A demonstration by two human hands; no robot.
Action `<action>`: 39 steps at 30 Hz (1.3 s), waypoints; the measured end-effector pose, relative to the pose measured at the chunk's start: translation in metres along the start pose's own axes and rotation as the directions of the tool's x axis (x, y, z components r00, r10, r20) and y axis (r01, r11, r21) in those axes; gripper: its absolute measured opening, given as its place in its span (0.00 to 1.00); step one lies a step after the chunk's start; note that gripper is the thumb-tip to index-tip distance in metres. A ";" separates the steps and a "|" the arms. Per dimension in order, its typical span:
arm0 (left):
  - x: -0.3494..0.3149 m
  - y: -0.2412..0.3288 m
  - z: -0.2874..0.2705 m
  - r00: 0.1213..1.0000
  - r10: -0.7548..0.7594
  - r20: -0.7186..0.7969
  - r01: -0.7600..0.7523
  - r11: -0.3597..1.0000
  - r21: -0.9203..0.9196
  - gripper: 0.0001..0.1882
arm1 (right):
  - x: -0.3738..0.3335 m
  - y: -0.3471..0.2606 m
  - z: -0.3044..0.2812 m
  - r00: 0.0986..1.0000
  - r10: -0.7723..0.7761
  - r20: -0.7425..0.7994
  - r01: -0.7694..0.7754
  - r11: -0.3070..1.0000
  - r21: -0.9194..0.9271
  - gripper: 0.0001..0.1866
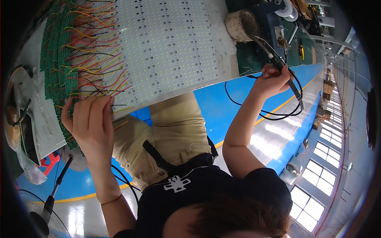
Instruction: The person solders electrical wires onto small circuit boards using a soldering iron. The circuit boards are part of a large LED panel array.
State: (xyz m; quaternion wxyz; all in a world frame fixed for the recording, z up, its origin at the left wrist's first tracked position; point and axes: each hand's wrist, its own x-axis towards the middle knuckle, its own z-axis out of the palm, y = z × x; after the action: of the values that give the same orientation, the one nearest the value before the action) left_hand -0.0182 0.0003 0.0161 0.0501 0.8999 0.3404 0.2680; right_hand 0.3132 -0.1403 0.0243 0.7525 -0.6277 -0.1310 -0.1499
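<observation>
My right hand (274, 80) grips a black soldering iron (279, 62) by its handle. Its metal tip points up and left, to the rim of a round, stained tan pot (241, 24). Over the near end of a row of green circuit boards (59, 59), my left hand (89, 119) is closed, its fingertips pinched at a thin wire among red, yellow and black wires (97, 71). What lies under the fingers is partly hidden. Beside the wires lies a pale panel (170, 47) dotted with rows of small yellowish and dark spots.
A black cable (278, 118) loops from the iron beside the bench. Behind the pot stand a dark stand and a white spool (286, 11). A plastic bag (33, 170) hangs at the left, above a fan (37, 212). My lap is close under the bench's front edge.
</observation>
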 end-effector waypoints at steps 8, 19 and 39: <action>0.001 0.001 0.001 1.000 -0.003 -0.008 0.003 1.000 -0.013 0.09 | 0.006 -0.002 -0.009 1.000 -0.010 0.026 0.010 1.000 0.002 0.11; -0.003 -0.002 0.000 1.000 -0.030 0.002 0.030 1.000 -0.006 0.09 | -0.024 -0.017 0.010 0.894 0.323 0.309 -0.411 0.867 0.283 0.15; -0.007 -0.010 0.005 1.000 -0.027 -0.009 0.027 1.000 0.005 0.07 | -0.117 -0.003 0.044 0.538 0.215 0.815 -0.355 0.935 -0.013 0.10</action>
State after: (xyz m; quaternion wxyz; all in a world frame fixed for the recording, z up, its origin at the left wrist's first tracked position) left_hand -0.0255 0.0042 0.0058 0.0499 0.8941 0.3535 0.2706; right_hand 0.2038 -0.0906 -0.0099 0.6711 -0.5794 -0.3638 0.2856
